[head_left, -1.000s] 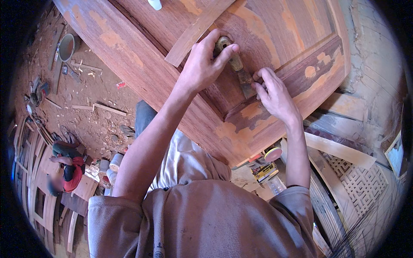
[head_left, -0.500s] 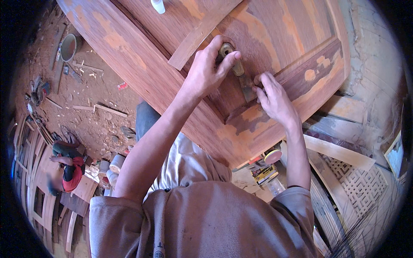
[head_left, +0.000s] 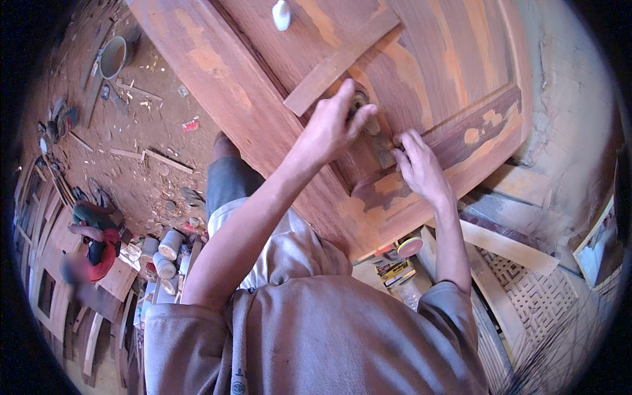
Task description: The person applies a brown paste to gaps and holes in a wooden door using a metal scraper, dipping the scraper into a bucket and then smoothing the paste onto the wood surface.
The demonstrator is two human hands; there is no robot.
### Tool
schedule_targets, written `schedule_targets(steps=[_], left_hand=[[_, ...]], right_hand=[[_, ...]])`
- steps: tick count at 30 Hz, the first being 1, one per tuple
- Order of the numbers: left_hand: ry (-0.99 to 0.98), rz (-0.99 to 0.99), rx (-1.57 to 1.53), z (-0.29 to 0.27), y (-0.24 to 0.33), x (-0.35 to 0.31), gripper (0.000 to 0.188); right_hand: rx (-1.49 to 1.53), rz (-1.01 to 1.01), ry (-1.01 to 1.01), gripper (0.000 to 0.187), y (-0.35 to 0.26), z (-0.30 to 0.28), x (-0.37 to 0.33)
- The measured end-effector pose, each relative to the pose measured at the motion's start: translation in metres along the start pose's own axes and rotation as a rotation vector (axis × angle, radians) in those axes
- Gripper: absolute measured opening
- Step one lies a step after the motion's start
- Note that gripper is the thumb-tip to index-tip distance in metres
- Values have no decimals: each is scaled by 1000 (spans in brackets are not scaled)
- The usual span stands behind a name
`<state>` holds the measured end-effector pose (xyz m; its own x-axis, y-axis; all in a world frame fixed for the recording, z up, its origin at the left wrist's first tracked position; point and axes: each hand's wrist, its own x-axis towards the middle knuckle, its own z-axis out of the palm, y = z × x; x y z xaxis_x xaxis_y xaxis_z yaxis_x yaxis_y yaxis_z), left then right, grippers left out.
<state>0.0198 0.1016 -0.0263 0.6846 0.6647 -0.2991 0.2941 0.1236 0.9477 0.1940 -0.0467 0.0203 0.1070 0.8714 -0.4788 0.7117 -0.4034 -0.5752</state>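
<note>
A wooden door panel with orange filler patches lies in front of me. My left hand is closed around the handle of a chisel, thumb and forefinger near the handle's top. The broad, flat blade points down to the recessed panel's near corner, by the raised frame. My right hand has its fingers curled together at the blade's edge, close to the tip. The fingers partly hide the contact between blade and wood. A loose wooden strip lies across the door just beyond my left hand.
A white bottle stands on the door. At left are a bucket, wood scraps, several tubs and a person in red sitting low. A round sanding disc and a lattice panel are at right.
The chisel's handle, with my left hand, has tipped back toward me, while the blade tip stays near the same corner. The whole view has shifted slightly, showing more of the bottle.
</note>
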Motion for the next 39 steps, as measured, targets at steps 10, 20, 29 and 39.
schedule_targets(steps=[10,20,29,39], left_hand=[[-23,65,-37,5,20,14,26],[63,22,4,-79,66,-42,28],[189,-213,-227,-116,40,-112,19],[32,-24,-114,-51,91,-138,18]], right_hand=[[88,116,98,15,7,3,-8],[-409,140,385,42,-10,37,-60],[-65,-82,300,13,-68,57,-63],[1463,419,604,41,-136,74,-100]])
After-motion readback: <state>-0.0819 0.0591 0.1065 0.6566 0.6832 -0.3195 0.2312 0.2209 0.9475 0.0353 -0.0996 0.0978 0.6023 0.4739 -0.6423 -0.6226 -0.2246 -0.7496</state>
